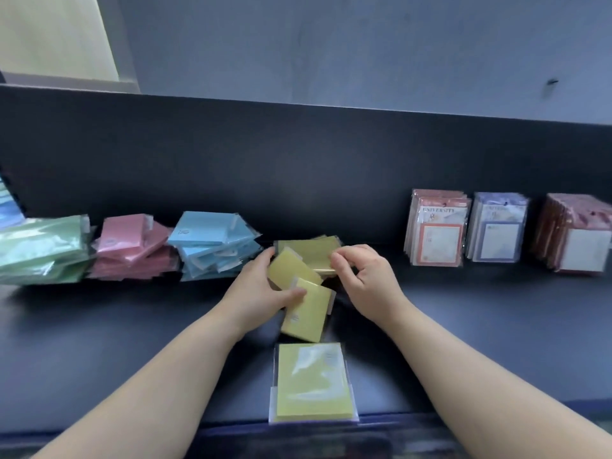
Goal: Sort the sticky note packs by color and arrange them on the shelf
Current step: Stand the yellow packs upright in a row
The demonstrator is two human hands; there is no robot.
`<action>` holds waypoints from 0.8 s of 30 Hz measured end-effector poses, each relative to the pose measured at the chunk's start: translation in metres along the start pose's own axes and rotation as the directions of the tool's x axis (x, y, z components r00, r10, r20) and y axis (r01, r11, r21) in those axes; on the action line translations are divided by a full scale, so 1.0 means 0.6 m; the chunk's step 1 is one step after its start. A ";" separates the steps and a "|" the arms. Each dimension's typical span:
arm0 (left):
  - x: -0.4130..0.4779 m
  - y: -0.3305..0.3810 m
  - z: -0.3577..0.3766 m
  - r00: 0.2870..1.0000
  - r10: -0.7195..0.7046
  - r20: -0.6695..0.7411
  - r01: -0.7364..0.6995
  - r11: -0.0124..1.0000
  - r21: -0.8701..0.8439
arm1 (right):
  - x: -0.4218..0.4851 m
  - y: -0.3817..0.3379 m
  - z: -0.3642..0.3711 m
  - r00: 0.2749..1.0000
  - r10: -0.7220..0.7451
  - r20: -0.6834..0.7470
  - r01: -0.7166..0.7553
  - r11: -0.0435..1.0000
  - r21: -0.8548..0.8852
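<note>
Several yellow sticky note packs lie in a loose heap at the middle of the dark shelf. My left hand grips two of them, its thumb on the nearer yellow pack. My right hand pinches the edge of a yellow pack at the heap's right side. One more yellow pack lies flat at the shelf's front edge. To the left are sorted piles: green packs, pink packs and blue packs.
Upright packs of printed notepads stand at the right: an orange-framed set, a purple-framed set and a dark red set. A dark back panel rises behind the shelf. Blue packs show at the far left edge.
</note>
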State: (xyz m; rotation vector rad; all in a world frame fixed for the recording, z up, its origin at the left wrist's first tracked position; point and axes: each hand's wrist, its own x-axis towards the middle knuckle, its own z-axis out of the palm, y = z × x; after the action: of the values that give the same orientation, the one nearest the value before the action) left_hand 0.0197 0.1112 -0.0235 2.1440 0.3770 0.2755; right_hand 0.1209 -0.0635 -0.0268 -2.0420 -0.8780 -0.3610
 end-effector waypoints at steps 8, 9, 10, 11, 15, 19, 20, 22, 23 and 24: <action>-0.005 0.014 0.004 0.996 0.080 -0.030 -0.070 0.968 0.240 | 0.013 0.037 0.022 0.923 0.336 0.187 -0.310 0.938 -0.158; -0.002 0.015 0.006 0.997 0.064 -0.033 -0.055 0.974 0.220 | 0.013 0.033 0.021 0.919 0.349 0.182 -0.331 0.935 -0.124; 0.002 0.015 0.009 0.999 0.034 -0.040 -0.028 0.987 0.158 | 0.015 0.029 0.018 0.917 0.359 0.174 -0.352 0.933 -0.070; 0.007 0.014 0.011 0.999 -0.022 -0.041 0.024 0.998 0.056 | 0.015 0.026 0.014 0.915 0.366 0.169 -0.368 0.930 -0.020; 0.024 0.010 0.016 0.987 -0.157 -0.018 0.145 0.947 -0.288 | 0.012 0.025 0.000 0.936 0.310 0.169 -0.312 0.950 -0.010; 0.018 0.009 0.020 0.998 -0.039 -0.042 0.029 0.976 -0.218 | 0.008 0.020 0.009 0.955 0.251 0.158 -0.261 0.964 0.048; 0.016 0.008 0.020 0.998 0.002 -0.058 -0.013 0.981 -0.191 | 0.007 0.018 0.010 0.962 0.218 0.162 -0.232 0.970 0.073; 0.011 0.009 0.019 0.991 0.085 -0.102 -0.097 0.989 -0.111 | 0.005 0.015 0.012 0.969 0.175 0.174 -0.195 0.975 0.108; 0.010 0.008 0.018 0.986 0.113 -0.125 -0.123 0.990 -0.071 | 0.003 0.011 0.011 0.972 0.160 0.169 -0.185 0.973 0.139; 0.011 0.007 0.018 0.982 0.124 -0.144 -0.133 0.990 -0.055 | 0.001 0.010 0.010 0.974 0.162 0.159 -0.188 0.968 0.166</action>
State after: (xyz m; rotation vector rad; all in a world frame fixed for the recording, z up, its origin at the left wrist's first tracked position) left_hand 0.0301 0.1030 -0.0256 2.0944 0.3057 0.5078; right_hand 0.1254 -0.0604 -0.0337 -1.9762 -0.7786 -0.0350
